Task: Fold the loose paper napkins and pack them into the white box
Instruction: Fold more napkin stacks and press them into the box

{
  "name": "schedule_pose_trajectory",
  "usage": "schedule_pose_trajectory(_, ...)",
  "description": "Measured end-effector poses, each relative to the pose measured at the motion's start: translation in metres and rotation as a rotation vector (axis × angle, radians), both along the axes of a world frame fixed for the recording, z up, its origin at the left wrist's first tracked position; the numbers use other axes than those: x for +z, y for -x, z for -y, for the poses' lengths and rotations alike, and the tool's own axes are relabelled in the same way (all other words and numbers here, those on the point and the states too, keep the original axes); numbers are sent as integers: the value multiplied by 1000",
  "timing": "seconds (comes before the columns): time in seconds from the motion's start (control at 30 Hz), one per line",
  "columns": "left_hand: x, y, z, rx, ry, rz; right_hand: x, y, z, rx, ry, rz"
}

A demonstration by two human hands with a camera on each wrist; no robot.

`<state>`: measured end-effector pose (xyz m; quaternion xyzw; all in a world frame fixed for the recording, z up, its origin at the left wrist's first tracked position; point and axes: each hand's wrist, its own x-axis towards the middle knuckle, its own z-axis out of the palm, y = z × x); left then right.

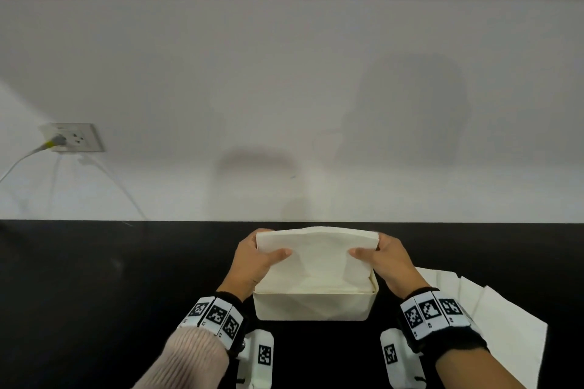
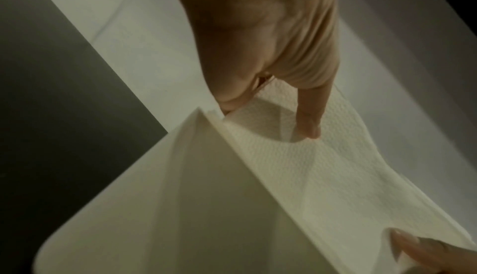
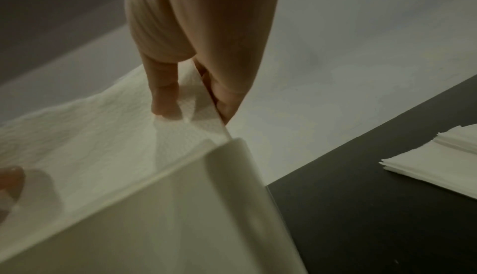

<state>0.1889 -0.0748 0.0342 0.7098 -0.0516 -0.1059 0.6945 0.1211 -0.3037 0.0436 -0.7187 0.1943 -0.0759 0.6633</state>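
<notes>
Pinching each end between thumb and fingers, our left hand (image 1: 252, 259) and right hand (image 1: 390, 259) hold a folded paper napkin (image 1: 317, 254) above the white box (image 1: 313, 306); loose napkins (image 1: 493, 322) lie on the black table (image 1: 94, 278) to its right.

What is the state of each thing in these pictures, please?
folded napkin: held at both ends, partly lowered into the box
white box: open, on the black table
left hand: pinches the napkin's left end
right hand: pinches its right end
loose napkins: lying on the table, unpacked
</notes>
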Motion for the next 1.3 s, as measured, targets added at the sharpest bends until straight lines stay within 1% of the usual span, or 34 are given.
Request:
schedule_pose_trajectory(0.1,3,-1,-1,-6,-20,41,5,0,1,4,13,30)
schedule_pose_trajectory(0.2,1,0,0,-19,-113,41,-2,1,-2,27,65,-41)
schedule_pose_trajectory(0.27,1,1,1,-17,-149,37,-5,2,-4,8,75,-72)
schedule_pose_trajectory(0.4,7,0,0,7,-72,52,2,3,-2,-19,14,5)
schedule_pose_trajectory(0.43,8,-1,-1,0,-82,61,4,3,-2,-10,18,13)
schedule_pose_trajectory(0.57,3,-1,-4,-46,-249,70,3,6,-4,45,140,-37)
schedule_pose_trajectory(0.7,8,-5,-5,54,-240,73,7,2,-3,-24,253,-18)
schedule_pose_trajectory(0.77,13,-8,-4,95,-272,91,9,-1,-3,-45,307,-16)
schedule_pose_trajectory(0.87,13,-10,-4,73,-393,106,8,-5,-2,19,490,-88)
schedule_pose_trajectory(0.93,6,-10,-5,16,-561,136,2,-7,-1,84,642,-154)
schedule_pose_trajectory(1.0,-2,-10,-6,-16,-733,181,-4,-8,-1,97,782,-204)
schedule_pose_trajectory(1.1,-9,-7,-5,-46,-928,244,-10,-6,-4,105,1002,-278)
schedule_pose_trajectory(1.17,-11,-7,-3,-65,-1057,313,-14,-5,-7,142,1101,-318)
schedule_pose_trajectory(1.23,-12,-8,-2,-59,-1103,360,-16,-5,-8,162,1136,-338)
schedule_pose_trajectory(1.3,-13,-10,-4,-51,-1087,359,-17,-5,-7,159,1140,-341)
